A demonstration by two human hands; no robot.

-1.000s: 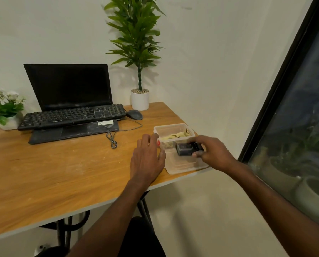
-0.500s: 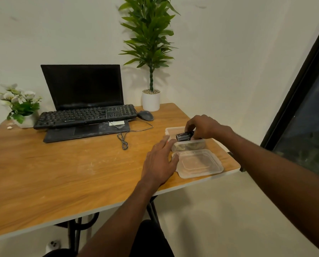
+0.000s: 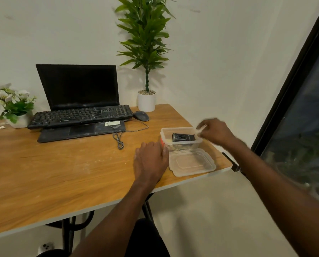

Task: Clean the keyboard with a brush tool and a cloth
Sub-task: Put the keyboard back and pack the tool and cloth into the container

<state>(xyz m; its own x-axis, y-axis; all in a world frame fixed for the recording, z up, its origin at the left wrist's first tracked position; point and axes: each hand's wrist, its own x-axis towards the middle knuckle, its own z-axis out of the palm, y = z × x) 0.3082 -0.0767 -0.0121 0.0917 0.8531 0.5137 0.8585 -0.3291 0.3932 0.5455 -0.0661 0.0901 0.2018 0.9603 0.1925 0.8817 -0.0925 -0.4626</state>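
- Left hand (image 3: 151, 160) is lying flat on the wooden counter (image 3: 62, 173), fingers straight and relaxed, so that grip is spread and holding nothing. It sits right up against the near-left corner of the clear plastic container (image 3: 181, 143).
- Right hand (image 3: 215, 131) is over the container's right rim, blurry. The grip looks like it's pinching a thin pale thing (image 3: 199, 130) between thumb and fingers; can't make out what it is.
- Inside the container there's a small black boxy item (image 3: 182, 137) on top of some pale yellowish stuff. No idea whether that's the brush tool or the cloth, too small to tell.
- The container's lid (image 3: 192, 162) lies on the counter just in front of it, near the counter's edge.
- The keyboard (image 3: 80, 115) is well away at the back left, propped on the base of a black laptop (image 3: 78, 86) with a dark screen.
- Mouse (image 3: 141, 115) just right of the keyboard, its cable looping across the counter.
- Tall potted plant (image 3: 146, 52) behind the mouse, small flower pot (image 3: 13, 106) at far left.
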